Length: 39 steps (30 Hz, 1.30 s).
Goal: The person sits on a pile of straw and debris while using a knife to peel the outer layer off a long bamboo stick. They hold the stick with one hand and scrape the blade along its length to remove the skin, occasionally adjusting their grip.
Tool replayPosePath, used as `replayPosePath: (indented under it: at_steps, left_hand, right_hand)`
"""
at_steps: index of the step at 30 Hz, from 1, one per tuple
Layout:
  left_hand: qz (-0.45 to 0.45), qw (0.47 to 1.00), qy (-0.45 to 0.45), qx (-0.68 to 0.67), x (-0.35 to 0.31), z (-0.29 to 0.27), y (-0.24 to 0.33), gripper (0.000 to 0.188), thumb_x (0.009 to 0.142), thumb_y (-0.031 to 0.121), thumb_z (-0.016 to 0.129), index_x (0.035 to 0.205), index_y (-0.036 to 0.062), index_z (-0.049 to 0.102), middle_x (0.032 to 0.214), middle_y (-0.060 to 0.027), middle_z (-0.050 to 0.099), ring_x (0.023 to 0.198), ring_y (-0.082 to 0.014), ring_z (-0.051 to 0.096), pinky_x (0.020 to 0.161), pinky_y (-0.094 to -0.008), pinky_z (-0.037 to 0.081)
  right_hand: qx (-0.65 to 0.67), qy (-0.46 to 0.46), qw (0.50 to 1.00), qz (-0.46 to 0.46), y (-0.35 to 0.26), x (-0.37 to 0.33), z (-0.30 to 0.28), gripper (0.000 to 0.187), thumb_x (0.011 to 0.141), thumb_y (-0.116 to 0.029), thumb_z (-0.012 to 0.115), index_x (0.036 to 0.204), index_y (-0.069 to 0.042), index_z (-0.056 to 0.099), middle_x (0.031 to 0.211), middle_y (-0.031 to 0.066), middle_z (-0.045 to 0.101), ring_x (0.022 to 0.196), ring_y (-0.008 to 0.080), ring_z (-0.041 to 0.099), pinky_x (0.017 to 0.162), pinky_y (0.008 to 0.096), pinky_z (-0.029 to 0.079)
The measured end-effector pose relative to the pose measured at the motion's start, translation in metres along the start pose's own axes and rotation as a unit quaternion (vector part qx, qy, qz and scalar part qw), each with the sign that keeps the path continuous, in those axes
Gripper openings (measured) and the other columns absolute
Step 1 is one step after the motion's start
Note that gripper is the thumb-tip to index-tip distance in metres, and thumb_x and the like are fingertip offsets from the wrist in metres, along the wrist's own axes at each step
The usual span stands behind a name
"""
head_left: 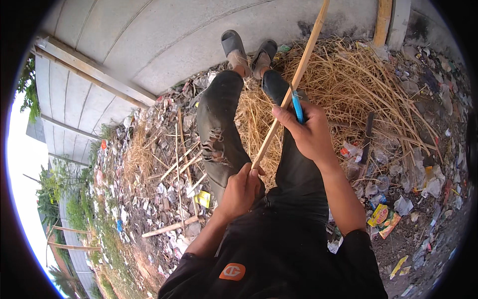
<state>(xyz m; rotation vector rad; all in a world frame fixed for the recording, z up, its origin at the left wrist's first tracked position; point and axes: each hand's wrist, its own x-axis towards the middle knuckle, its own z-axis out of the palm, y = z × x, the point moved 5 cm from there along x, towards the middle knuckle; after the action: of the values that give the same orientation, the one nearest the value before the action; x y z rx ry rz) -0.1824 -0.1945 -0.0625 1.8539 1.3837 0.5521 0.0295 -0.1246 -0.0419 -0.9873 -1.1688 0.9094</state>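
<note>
A long, pale strip of bamboo slants across my lap, its far end rising toward the concrete wall. My left hand pinches its near end just above my thigh. Higher up the strip, my right hand is closed around a blue-handled knife, with the thumb laid against the bamboo. A small dark part of the blade shows where it meets the strip; the rest is hidden. Beneath my hands are my legs in dark, torn trousers.
A large heap of straw-like bamboo shavings lies around my feet and to the right. Loose sticks and scattered litter cover the ground on the left. A concrete wall stands close ahead, with a wooden post against it.
</note>
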Motion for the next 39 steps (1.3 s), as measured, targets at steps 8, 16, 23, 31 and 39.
replayPosePath:
  at_steps: [8, 16, 23, 31, 39]
  left_hand:
    - [0.03, 0.989, 0.125, 0.066, -0.016, -0.033, -0.133, 0.021, 0.097, 0.018, 0.067, 0.111, 0.0031, 0.072, 0.064, -0.0184, 0.061, 0.053, -0.0338, 0.061, 0.052, -0.0404, 0.045]
    - [-0.031, 0.975, 0.203, 0.085, -0.055, -0.025, -0.196, 0.028, 0.092, 0.022, 0.073, 0.119, 0.0143, 0.074, 0.069, -0.0126, 0.064, 0.057, -0.032, 0.064, 0.053, -0.0437, 0.048]
    - [-0.041, 0.971, 0.224, 0.077, -0.061, -0.021, -0.203, 0.03, 0.09, 0.018, 0.074, 0.121, 0.0162, 0.074, 0.069, -0.0128, 0.064, 0.057, -0.0306, 0.064, 0.054, -0.042, 0.048]
    - [-0.016, 0.977, 0.181, 0.11, -0.07, -0.015, -0.205, 0.039, 0.091, 0.011, 0.067, 0.129, 0.0186, 0.07, 0.072, -0.0131, 0.064, 0.062, -0.0342, 0.065, 0.056, -0.046, 0.05]
    - [0.004, 0.952, 0.139, 0.271, -0.16, -0.044, -0.22, 0.047, 0.09, 0.008, 0.066, 0.135, 0.0214, 0.065, 0.07, -0.0079, 0.061, 0.055, -0.0289, 0.063, 0.05, -0.0436, 0.05]
  right_hand:
    - [0.061, -0.097, 0.97, 0.214, 0.112, -0.041, 0.073, 0.039, 0.101, -0.041, 0.06, 0.095, -0.003, 0.065, 0.056, -0.0051, 0.041, 0.05, 0.0056, 0.038, 0.049, 0.0266, 0.03]
    - [-0.083, -0.189, 0.957, 0.205, 0.186, -0.099, 0.134, 0.045, 0.104, -0.039, 0.054, 0.079, -0.002, 0.058, 0.055, 0.0005, 0.042, 0.052, 0.0089, 0.041, 0.051, 0.0306, 0.032]
    - [-0.347, -0.292, 0.889, 0.063, 0.157, -0.126, 0.166, 0.052, 0.103, -0.048, 0.052, 0.079, -0.002, 0.057, 0.059, 0.0197, 0.06, 0.057, 0.0404, 0.064, 0.053, 0.0487, 0.048]
    - [-0.413, -0.273, 0.867, 0.058, 0.162, -0.141, 0.167, 0.057, 0.102, -0.056, 0.049, 0.077, -0.005, 0.059, 0.062, 0.0227, 0.064, 0.064, 0.0452, 0.066, 0.056, 0.0541, 0.051]
    - [-0.406, -0.243, 0.878, 0.067, 0.165, -0.149, 0.167, 0.059, 0.102, -0.058, 0.047, 0.08, -0.005, 0.06, 0.062, 0.0221, 0.064, 0.064, 0.0447, 0.067, 0.057, 0.0527, 0.053]
